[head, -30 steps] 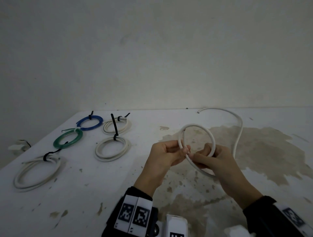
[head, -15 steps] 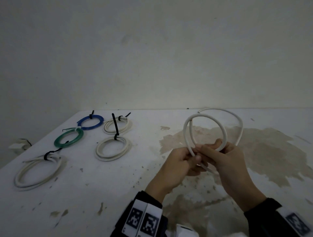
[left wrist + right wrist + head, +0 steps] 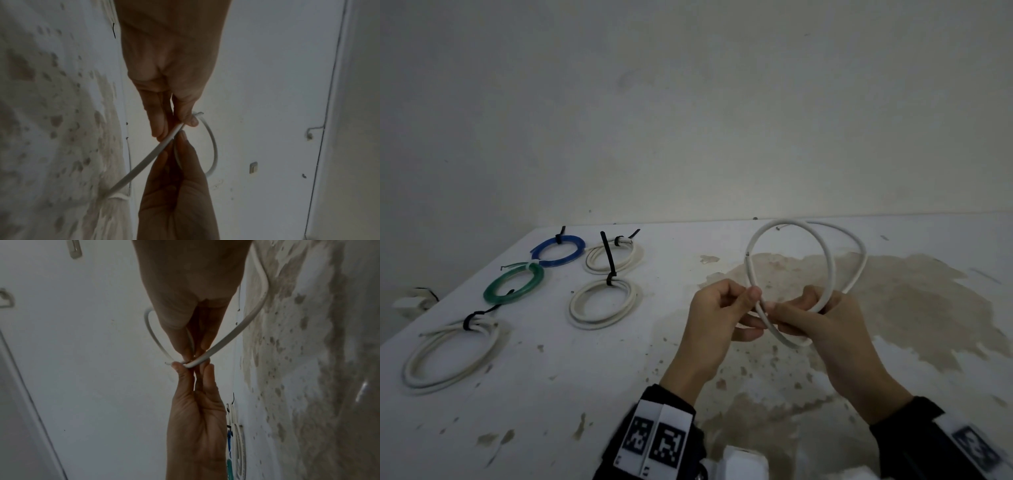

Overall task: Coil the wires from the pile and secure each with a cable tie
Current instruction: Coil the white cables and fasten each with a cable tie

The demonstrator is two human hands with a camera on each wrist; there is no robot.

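Five tied coils (image 3: 602, 303) lay on the surface (image 3: 551, 394), while the left hand (image 3: 717, 317) and right hand (image 3: 822, 325) pinched a half-coiled, untied white wire (image 3: 828, 263).

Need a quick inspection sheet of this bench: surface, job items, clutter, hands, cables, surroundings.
Surface: white table, chipped, with a large brown stain on the right.
Job's things: white wire held above the table, partly coiled, no tie on it. Five tied coils on the left: blue coil, green coil, three white coils, each with a black cable tie.
Clutter: nothing seen.
Grippers: left hand pinches the wire where its loops cross; right hand grips the same crossing.
Cables: the wire's free tail arcs behind the loop.
Surroundings: bare white wall; small white object left of the table, unclear.
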